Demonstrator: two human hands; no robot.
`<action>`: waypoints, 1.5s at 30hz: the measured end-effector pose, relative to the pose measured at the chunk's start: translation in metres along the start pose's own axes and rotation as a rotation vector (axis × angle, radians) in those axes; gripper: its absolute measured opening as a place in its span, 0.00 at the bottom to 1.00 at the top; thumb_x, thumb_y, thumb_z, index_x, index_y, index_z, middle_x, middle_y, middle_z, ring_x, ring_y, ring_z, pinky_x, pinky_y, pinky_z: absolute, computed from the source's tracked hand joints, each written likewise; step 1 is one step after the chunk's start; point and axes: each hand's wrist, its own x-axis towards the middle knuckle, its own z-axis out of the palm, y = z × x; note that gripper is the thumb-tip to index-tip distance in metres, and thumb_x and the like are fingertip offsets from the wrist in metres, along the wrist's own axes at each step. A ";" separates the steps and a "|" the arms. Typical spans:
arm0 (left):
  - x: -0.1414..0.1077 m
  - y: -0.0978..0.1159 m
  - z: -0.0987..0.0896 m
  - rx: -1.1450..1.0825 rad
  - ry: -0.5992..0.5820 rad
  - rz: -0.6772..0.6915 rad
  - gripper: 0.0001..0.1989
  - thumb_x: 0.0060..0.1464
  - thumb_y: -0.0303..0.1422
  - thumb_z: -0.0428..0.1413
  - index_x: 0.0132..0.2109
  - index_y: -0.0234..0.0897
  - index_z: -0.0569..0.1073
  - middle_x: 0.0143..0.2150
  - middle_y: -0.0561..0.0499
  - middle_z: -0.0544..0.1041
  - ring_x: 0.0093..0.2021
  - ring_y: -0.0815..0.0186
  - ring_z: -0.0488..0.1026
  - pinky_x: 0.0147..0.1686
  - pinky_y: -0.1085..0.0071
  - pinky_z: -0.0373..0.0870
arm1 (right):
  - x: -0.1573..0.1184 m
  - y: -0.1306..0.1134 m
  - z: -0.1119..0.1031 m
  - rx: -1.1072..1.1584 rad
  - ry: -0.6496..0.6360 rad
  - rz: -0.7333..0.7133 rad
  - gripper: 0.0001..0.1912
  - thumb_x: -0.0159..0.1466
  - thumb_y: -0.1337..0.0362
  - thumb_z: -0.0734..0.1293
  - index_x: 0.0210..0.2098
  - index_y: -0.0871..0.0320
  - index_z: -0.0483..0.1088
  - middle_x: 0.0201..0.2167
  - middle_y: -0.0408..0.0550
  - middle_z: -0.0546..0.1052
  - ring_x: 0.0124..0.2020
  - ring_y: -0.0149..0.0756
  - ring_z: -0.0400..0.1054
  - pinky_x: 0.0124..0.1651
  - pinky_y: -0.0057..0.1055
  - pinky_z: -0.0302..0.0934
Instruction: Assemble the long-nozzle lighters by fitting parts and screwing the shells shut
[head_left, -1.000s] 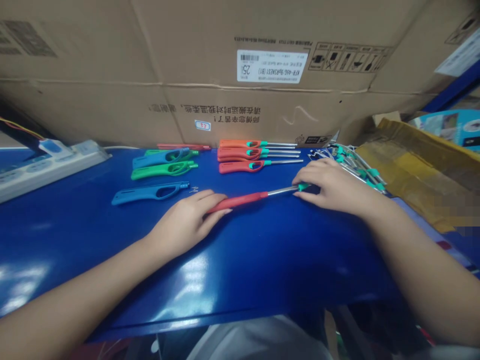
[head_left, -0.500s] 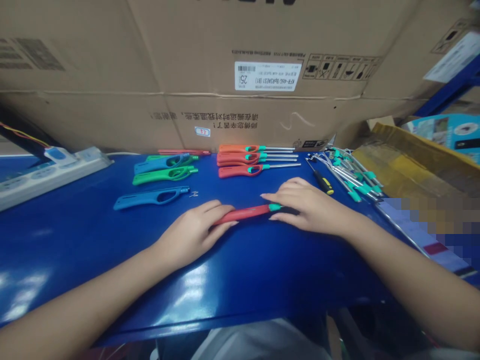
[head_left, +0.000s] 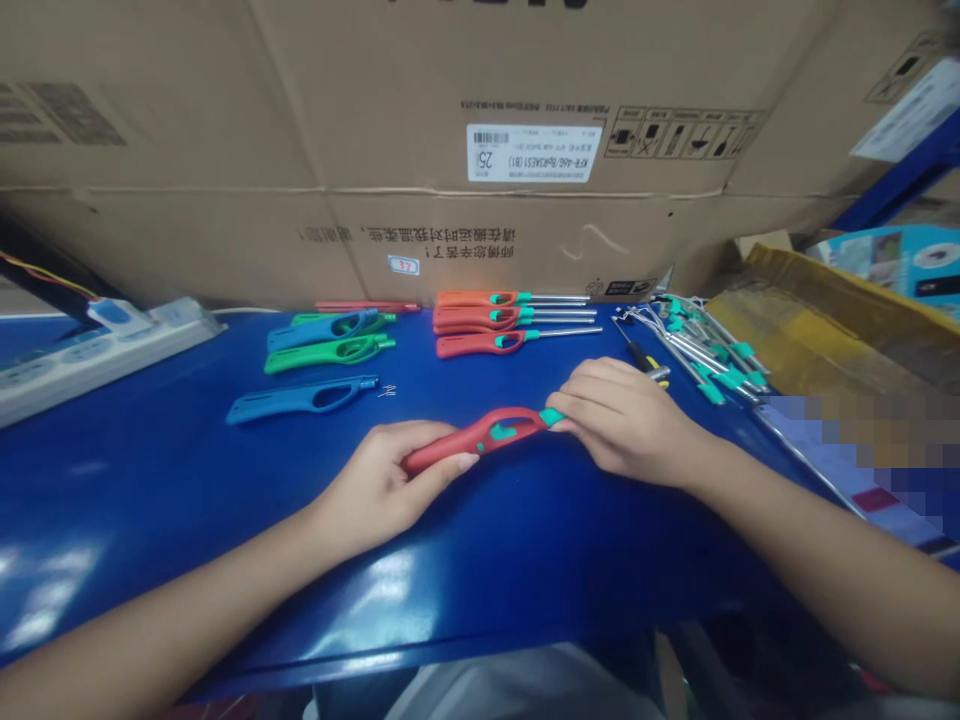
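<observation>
A red long-nosed lighter (head_left: 486,432) with a green trigger and collar is held over the middle of the blue table. My left hand (head_left: 397,475) wraps round its handle, thumb along the near side. At the other end, my right hand (head_left: 630,420) closes on the green collar and metal tube; most of the tube is hidden by the hand, and its tip shows beyond. Behind it lie finished-looking red and orange lighters (head_left: 480,345) with tubes. A blue handle shell (head_left: 300,398) rests to the left beside several small screws (head_left: 388,390).
Green and blue handle shells (head_left: 330,354) lie at the back left, near a white power strip (head_left: 97,350). A screwdriver (head_left: 639,358) and a pile of metal tubes with green collars (head_left: 705,350) are at the right. Cardboard (head_left: 405,220) stands behind.
The lighter has rolled in my left hand, so its trigger and loop now face me. My right hand's fingers have closed round the green collar and tube.
</observation>
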 end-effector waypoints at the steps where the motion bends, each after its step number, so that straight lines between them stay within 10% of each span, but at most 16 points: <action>1: -0.001 0.001 0.000 0.023 0.014 0.039 0.11 0.65 0.38 0.58 0.39 0.34 0.78 0.29 0.55 0.76 0.27 0.71 0.69 0.29 0.77 0.65 | 0.001 -0.001 -0.001 -0.008 -0.003 0.005 0.07 0.69 0.69 0.64 0.41 0.65 0.74 0.33 0.56 0.77 0.35 0.42 0.66 0.37 0.37 0.60; 9: -0.008 -0.006 0.003 0.318 0.028 0.292 0.10 0.67 0.33 0.55 0.51 0.33 0.74 0.38 0.48 0.77 0.35 0.66 0.73 0.38 0.73 0.69 | -0.001 -0.004 0.000 -0.014 -0.127 0.031 0.11 0.70 0.70 0.61 0.41 0.66 0.75 0.32 0.55 0.77 0.34 0.42 0.65 0.38 0.36 0.59; 19: 0.004 -0.005 0.006 0.538 -0.178 0.155 0.19 0.70 0.40 0.49 0.63 0.40 0.67 0.52 0.44 0.73 0.48 0.56 0.72 0.50 0.58 0.71 | 0.002 -0.002 0.001 0.125 -0.548 0.313 0.07 0.66 0.63 0.68 0.33 0.58 0.70 0.32 0.47 0.74 0.36 0.39 0.66 0.40 0.35 0.56; 25: 0.003 -0.008 0.002 0.512 -0.148 0.149 0.19 0.68 0.40 0.51 0.61 0.38 0.69 0.54 0.43 0.72 0.51 0.55 0.70 0.53 0.55 0.70 | -0.006 0.022 -0.012 0.314 -0.593 0.456 0.15 0.66 0.50 0.69 0.35 0.56 0.71 0.37 0.48 0.75 0.39 0.39 0.67 0.42 0.33 0.58; 30: 0.000 -0.007 -0.003 0.388 -0.110 0.140 0.19 0.66 0.36 0.53 0.61 0.38 0.70 0.55 0.44 0.72 0.53 0.58 0.72 0.55 0.59 0.72 | -0.022 0.053 -0.021 -0.110 -0.391 0.909 0.20 0.66 0.45 0.65 0.39 0.56 0.71 0.40 0.53 0.77 0.40 0.45 0.71 0.41 0.37 0.61; 38: -0.001 -0.001 -0.007 0.390 -0.101 0.130 0.17 0.65 0.32 0.53 0.59 0.34 0.72 0.52 0.43 0.75 0.52 0.57 0.73 0.54 0.59 0.73 | -0.028 0.071 -0.025 -0.354 -0.760 1.315 0.24 0.66 0.52 0.61 0.55 0.60 0.70 0.51 0.65 0.77 0.49 0.61 0.73 0.41 0.45 0.66; 42: -0.003 -0.003 -0.004 0.378 -0.109 0.150 0.16 0.66 0.32 0.53 0.58 0.33 0.73 0.51 0.42 0.75 0.50 0.57 0.73 0.53 0.59 0.73 | -0.007 0.053 -0.036 -0.437 -0.290 1.365 0.22 0.65 0.53 0.62 0.53 0.56 0.74 0.44 0.61 0.80 0.46 0.60 0.75 0.42 0.47 0.67; 45: -0.004 -0.004 -0.001 0.350 -0.137 0.169 0.17 0.66 0.35 0.55 0.59 0.33 0.73 0.51 0.42 0.74 0.50 0.57 0.72 0.53 0.58 0.73 | 0.012 0.027 -0.034 -0.162 0.177 1.067 0.18 0.65 0.55 0.64 0.49 0.56 0.77 0.42 0.56 0.82 0.43 0.51 0.76 0.47 0.44 0.67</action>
